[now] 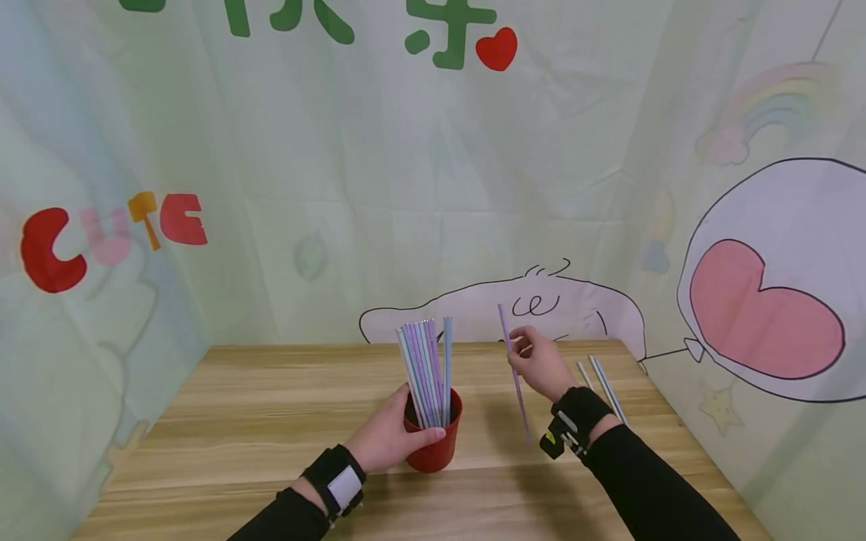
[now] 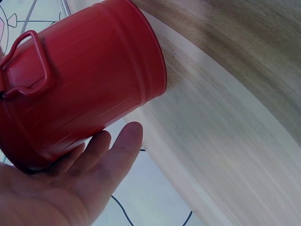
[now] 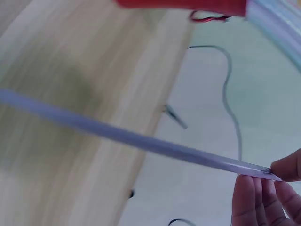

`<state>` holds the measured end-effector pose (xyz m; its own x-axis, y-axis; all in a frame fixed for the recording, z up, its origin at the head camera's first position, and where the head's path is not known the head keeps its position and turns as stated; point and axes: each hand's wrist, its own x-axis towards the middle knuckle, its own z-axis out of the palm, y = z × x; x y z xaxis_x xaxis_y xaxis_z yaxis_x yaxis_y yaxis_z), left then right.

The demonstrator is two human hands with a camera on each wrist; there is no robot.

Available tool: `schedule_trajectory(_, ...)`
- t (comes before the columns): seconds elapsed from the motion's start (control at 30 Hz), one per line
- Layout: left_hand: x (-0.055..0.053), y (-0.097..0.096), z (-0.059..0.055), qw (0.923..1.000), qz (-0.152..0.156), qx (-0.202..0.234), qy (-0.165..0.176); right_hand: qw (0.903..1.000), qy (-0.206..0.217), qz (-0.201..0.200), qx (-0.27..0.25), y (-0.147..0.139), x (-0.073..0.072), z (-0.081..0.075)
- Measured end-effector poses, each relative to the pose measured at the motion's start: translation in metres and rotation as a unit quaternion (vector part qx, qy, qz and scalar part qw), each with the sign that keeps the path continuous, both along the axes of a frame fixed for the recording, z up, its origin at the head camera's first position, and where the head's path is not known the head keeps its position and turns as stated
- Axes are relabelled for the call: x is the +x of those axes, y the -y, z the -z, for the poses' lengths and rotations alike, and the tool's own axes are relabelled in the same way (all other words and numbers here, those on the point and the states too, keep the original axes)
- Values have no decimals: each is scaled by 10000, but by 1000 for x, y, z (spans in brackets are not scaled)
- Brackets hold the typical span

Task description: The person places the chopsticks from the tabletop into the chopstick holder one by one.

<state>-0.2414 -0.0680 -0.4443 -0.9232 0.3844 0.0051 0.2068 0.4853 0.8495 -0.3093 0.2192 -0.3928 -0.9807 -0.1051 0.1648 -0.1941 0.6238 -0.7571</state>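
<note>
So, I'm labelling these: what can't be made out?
Head view: lower ends of the bunched straws, hidden by the red bucket.
Head view: near ends of the loose straws, hidden by the right forearm.
Head view: green lettering, cut off by the top edge.

Straw ends out of sight, shapes cropped at the edges.
The bunched straws (image 1: 422, 368) have their lower ends hidden inside the red bucket (image 1: 437, 454); the left hand (image 1: 389, 439) has fingers hidden behind it in the head view. A wristband (image 1: 580, 412) and sleeve (image 1: 659, 481) cover the near ends of the loose straws (image 1: 607, 387). In the right wrist view, the purple straw (image 3: 141, 140) blurs and runs off the left edge, while the right hand (image 3: 268, 197) is cut off at the right. The head view's top edge crops green lettering (image 1: 461, 37), its right edge the balloon (image 1: 798, 203).
</note>
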Motion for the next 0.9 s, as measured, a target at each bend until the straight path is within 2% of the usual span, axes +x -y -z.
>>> schedule_trajectory(0.17,0,0,0,10000,-3,-7,2,9990,-34,40,-451,14,2,-17)
schedule_trajectory(0.4,-1,0,1,10000,9,-23,-39,9948,-426,-17,-922,32,3,-35)
schedule_trajectory(0.67,-3,1,3,10000,-6,8,-14,9920,-693,-71,-1051,49,6,-56)
schedule_trajectory(0.9,-2,1,2,10000,18,18,-42,9857,-1027,-130,-1330,61,9,-66)
